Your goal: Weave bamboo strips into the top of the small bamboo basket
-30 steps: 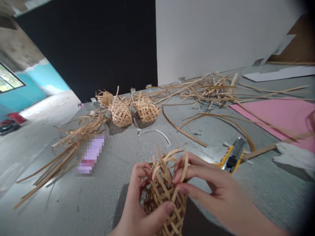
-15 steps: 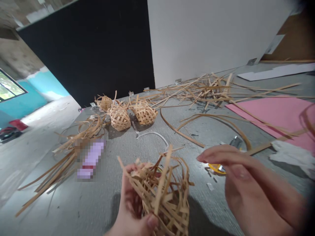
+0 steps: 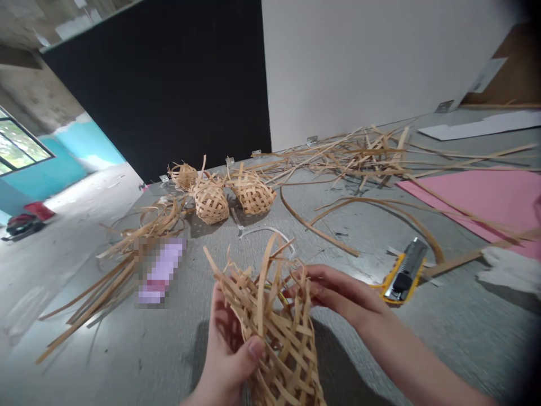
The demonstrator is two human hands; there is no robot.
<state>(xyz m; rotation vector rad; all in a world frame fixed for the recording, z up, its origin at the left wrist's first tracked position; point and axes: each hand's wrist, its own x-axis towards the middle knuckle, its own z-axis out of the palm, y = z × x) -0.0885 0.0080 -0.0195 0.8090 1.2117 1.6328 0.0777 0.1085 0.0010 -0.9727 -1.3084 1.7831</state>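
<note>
**Basket held in both hands**

I've got the half-woven basket [image 3: 274, 338] up over the counter's [image 3: 465, 338] near edge. Left hand [image 3: 224, 349] cups it, thumb on the weave; right hand [image 3: 338, 293] grips strips at its side. Utility knife [image 3: 403, 273] lies right of it; three small baskets [image 3: 211, 200] sit farther off.

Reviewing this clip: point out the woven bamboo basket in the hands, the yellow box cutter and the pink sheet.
woven bamboo basket [image 3: 283, 349]: head view, on the woven strips of its body
yellow box cutter [image 3: 402, 280]: head view, on its middle
pink sheet [image 3: 486, 192]: head view, on a bare part
</note>
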